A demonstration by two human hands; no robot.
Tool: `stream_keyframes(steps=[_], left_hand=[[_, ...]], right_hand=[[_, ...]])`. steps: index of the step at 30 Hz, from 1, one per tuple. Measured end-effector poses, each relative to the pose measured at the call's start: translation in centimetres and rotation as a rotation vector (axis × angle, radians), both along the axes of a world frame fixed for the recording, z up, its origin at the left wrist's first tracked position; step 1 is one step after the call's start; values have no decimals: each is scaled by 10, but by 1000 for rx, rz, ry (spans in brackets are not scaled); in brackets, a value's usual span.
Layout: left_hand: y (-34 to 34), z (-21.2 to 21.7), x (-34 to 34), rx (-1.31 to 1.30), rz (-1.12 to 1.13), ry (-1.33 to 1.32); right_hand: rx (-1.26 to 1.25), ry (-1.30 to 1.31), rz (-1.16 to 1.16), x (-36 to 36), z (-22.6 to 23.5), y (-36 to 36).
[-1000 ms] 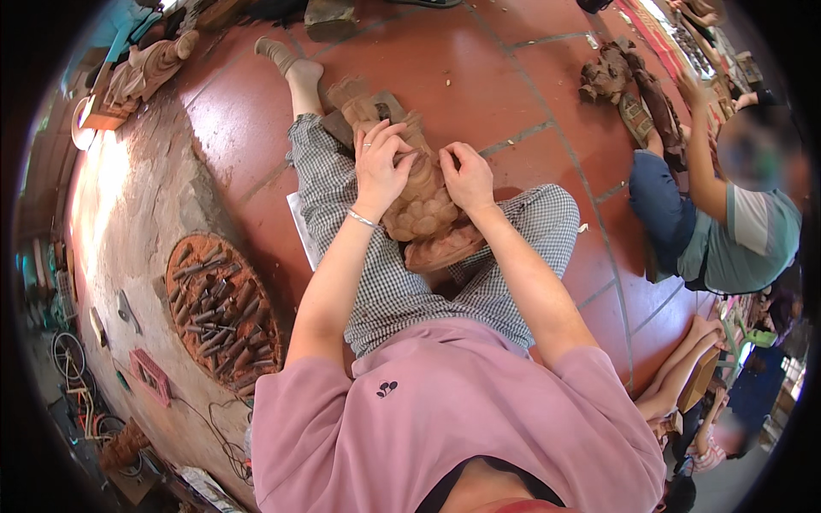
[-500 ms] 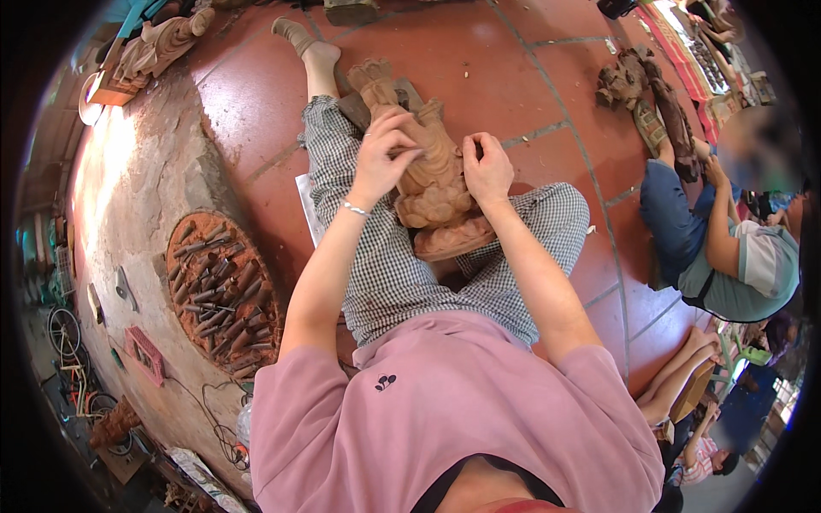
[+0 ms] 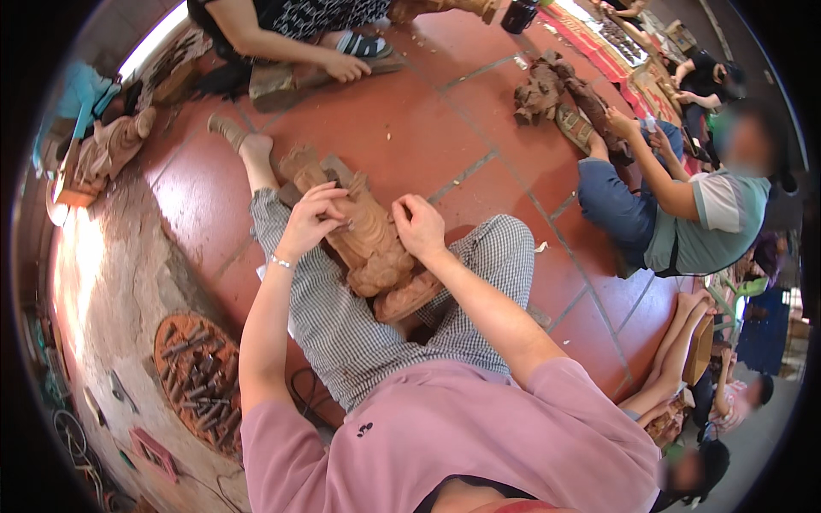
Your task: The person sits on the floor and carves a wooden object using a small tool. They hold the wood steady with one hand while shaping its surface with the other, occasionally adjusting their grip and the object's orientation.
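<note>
Both hands, left hand [image 3: 312, 221] and right hand [image 3: 419, 227], grip the half-carved wooden statue [image 3: 369, 248] mid-frame; lots of carving looks left.

Bright daylight from upper left; glare on the floor's left side; soft shadows; fisheye bending, dark rim.

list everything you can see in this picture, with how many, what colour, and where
carving: one, reddish-brown wood, lying on the person's lap
tray: one, round, brown, full of tools, floor at lower left
statue: one, tan wood, upper left
carved pieces: a dark brown cluster, floor at upper right
floor: red tiles
co-workers: one in a grey-green shirt at right, one at top, others at the right edge
bracelet: one, silver, left wrist
left hand: on the carving's left side
right hand: on the carving's right side
</note>
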State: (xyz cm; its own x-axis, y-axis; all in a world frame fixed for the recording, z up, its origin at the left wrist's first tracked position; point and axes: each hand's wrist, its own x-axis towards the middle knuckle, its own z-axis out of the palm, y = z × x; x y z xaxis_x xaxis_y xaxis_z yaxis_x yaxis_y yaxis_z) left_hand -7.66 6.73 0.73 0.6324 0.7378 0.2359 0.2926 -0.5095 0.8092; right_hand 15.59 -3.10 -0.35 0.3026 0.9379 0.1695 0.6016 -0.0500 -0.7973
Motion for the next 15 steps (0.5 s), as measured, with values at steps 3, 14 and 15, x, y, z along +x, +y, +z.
stream_keyframes(steps=[3,14,15], left_hand=[[3,-9,8,-141,12,-137],[18,2,0,-225,-104,-69],[20,2,2,-158,-112,-58]], right_hand=[[-45,-113,-23,-7,8,-2],[-40,-39,11,-3,6,-3],[-56,-81,7,-6,8,-2]])
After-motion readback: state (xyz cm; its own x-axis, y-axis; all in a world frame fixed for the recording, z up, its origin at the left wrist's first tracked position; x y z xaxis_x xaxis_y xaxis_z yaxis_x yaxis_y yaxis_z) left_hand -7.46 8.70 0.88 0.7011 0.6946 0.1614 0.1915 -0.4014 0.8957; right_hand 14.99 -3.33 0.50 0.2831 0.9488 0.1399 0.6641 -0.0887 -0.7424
